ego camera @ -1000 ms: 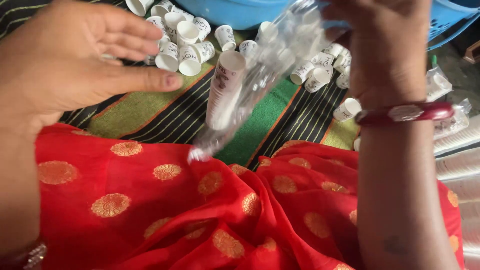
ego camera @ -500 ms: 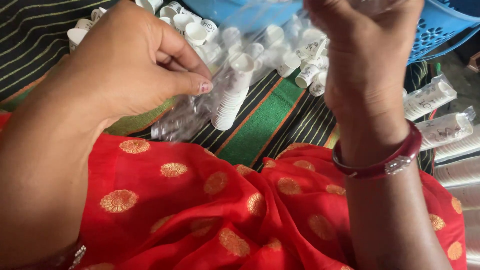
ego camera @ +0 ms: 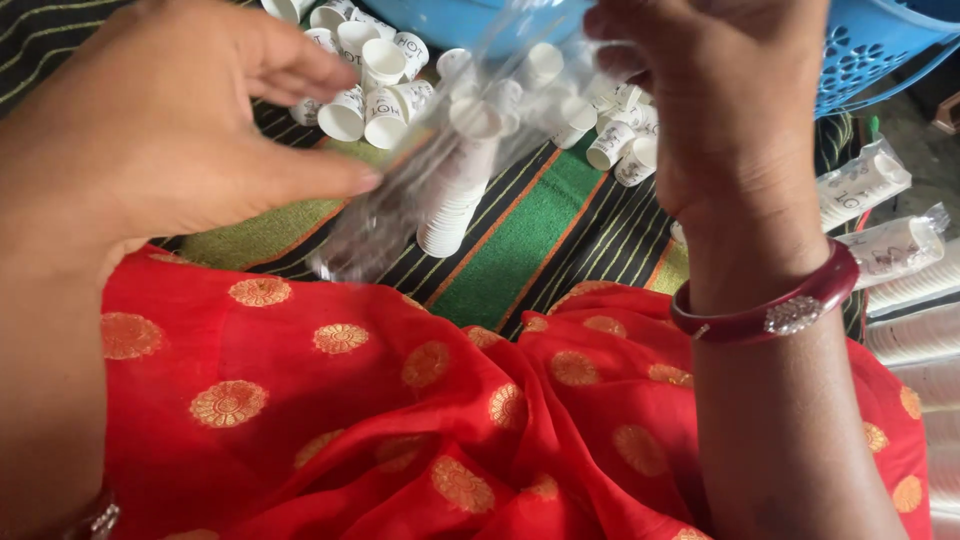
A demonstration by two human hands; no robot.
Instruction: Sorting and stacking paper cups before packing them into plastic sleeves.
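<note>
Right hand [ego camera: 730, 110] at 1 o'clock, fingers pinched shut on the top of a clear plastic sleeve [ego camera: 430, 170]. The sleeve hangs tilted toward 8 o'clock and holds a stack of white paper cups [ego camera: 455, 190] at frame centre. Left hand [ego camera: 170, 120] at 10 o'clock, fingers spread, thumb tip at the sleeve; contact uncertain. Loose cups [ego camera: 365, 85] lie on the striped cloth [ego camera: 520, 230] at 12 o'clock. Red fabric [ego camera: 380, 420] at 6 o'clock.

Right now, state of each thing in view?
Right hand: raised, fingers pinching top of clear plastic sleeve.
Left hand: open, beside the sleeve.
Stack of white paper cups: nested, inside sleeve, tilted.
Loose cups: scattered on striped cloth.
Bagged cup stacks: lying at right.
</note>
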